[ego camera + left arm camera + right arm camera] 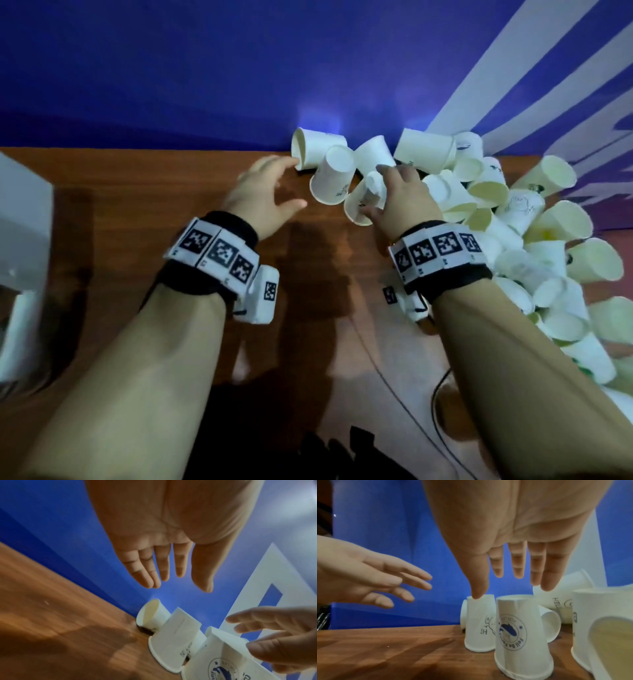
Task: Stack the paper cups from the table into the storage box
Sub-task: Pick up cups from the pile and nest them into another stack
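Many white paper cups (pixel 534 240) lie heaped on the right of the wooden table (pixel 171 192). An upturned cup with a blue round logo (pixel 359 202) (pixel 518 635) stands at the pile's near-left edge. My right hand (pixel 375 190) (pixel 508 586) hovers just over its base, fingers straight and spread, gripping nothing. Beside it stands another upturned cup (pixel 330 178) (pixel 479 626). My left hand (pixel 296 183) (pixel 178 582) is open too, fingertips reaching toward a cup lying on its side (pixel 315 150) (pixel 150 615) by the wall. The white storage box (pixel 24 222) sits at the far left.
A blue wall (pixel 205 68) with white stripes closes off the table's far edge just behind the cups. Bare wood lies between the box and the pile. A black cable (pixel 438 387) runs across the near right of the table.
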`<state>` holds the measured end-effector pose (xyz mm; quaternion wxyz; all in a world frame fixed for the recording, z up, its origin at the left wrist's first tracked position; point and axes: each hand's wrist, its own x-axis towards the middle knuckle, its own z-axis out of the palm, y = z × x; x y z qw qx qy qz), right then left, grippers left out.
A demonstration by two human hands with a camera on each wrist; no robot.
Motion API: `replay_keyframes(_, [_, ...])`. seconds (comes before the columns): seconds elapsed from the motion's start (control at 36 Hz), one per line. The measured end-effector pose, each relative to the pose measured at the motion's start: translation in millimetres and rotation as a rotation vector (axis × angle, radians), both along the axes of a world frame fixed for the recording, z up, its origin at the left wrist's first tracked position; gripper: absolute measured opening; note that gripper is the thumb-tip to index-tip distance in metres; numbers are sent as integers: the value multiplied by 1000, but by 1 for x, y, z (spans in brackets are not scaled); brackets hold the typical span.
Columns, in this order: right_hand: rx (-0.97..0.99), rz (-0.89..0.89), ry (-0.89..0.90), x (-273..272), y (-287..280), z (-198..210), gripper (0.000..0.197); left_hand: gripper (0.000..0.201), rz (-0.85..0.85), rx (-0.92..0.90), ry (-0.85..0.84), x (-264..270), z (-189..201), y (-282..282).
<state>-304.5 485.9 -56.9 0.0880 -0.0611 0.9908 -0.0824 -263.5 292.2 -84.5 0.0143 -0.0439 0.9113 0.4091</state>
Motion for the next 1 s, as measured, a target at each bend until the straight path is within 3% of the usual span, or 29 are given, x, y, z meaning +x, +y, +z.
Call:
replay_keyframes(0.08, [-15, 5, -54, -23, 4, -14, 62, 67, 15, -3, -35, -37, -16, 26])
replay_keyframes(0.22, [-31, 60, -161, -46, 7, -34, 43, 76, 1, -62, -120, -71, -40, 49])
replay_keyframes(0.31, [-59, 38, -174, -49, 10, -38, 42, 75, 16, -80, -125, -78, -48, 60])
replay_keyframes(0.42, [-25, 158, -163, -50, 9, -38, 41, 63, 137, -34, -39, -77, -48, 64])
replay_keyframes(0.56, [-67, 139, -209, -30, 7, -24, 49, 83, 112, 33, -98, -66, -37, 57])
replay_keyframes(0.69, [-74, 235, -243, -7, -4, 8, 52, 66, 29, -128, -88, -39, -8, 38])
replay_keyframes(0.83, [-57, 321, -6, 30, -11, 43, 53, 63, 52, -139, 41, 19, 30, -1])
replay_keyframes(1.0, [-155, 378, 117, 79, -32, 89, 66, 62, 45, -105, 106, 104, 80, -70])
